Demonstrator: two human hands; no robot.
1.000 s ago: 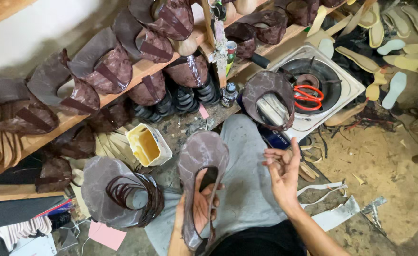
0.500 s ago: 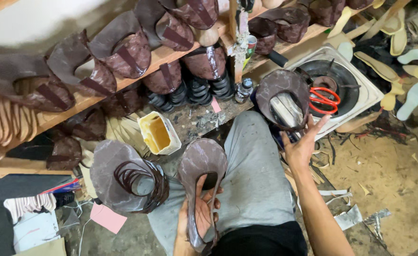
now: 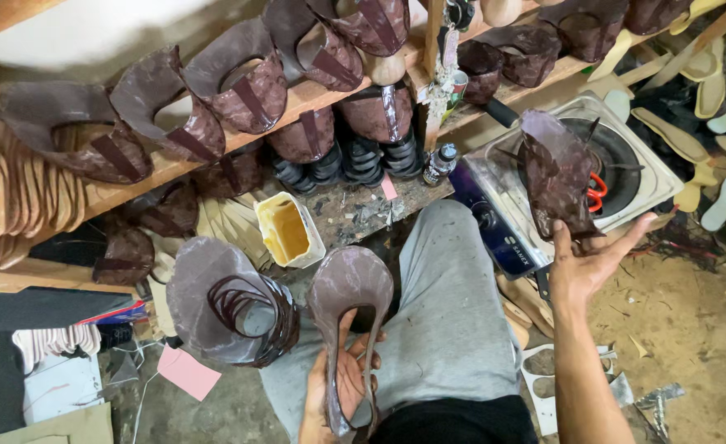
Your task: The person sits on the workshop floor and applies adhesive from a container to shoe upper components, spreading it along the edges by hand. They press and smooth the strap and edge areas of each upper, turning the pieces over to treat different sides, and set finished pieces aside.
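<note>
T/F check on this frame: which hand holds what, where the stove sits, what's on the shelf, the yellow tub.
1. The left hand holds a flat brown shoe upper over the lap. True.
2. The right hand is empty. False: it holds a second brown leather upper, lifted in front of the stove.
3. The gas stove sits on the wooden shelf. False: it sits below the shelf, in front of the right knee.
4. Brown shoe uppers line the wooden shelf. True.
5. The yellow tub is closed with a lid. False: it is open at the top.
</note>
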